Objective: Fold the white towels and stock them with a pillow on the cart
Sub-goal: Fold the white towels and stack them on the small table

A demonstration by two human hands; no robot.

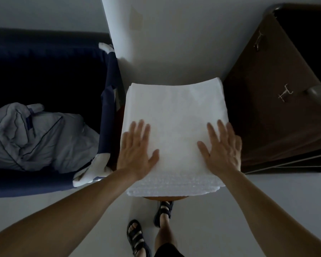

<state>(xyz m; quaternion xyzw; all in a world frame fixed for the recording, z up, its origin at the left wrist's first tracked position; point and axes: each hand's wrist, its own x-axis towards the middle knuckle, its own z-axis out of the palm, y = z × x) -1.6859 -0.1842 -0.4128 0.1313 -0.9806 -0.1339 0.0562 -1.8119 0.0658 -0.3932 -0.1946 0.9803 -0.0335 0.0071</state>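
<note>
Head view: a folded white towel (174, 115) lies on a small brown worktop (165, 197). The left hand (137, 147) and the right hand (223, 147) both press flat on its near half. Their fingers (141, 127) are straight and a little apart, holding nothing. A blue bin (107, 108) stands just left, with crumpled pale bedding (35, 138) inside. A brown cabinet (278, 89) is on the right.

Likely hotel or guest-lodging housekeeping spot; dim light, hard to be sure. Navy fabric laundry bin (107, 93) at left, holding crumpled pale linen (35, 138) with dark piping. Thick stack of folded white towels (174, 112) on small round wooden stand (165, 198). Brown cabinet (278, 71) with metal handles (285, 94) at right. Plain white wall (174, 43), pale floor (202, 219).
</note>
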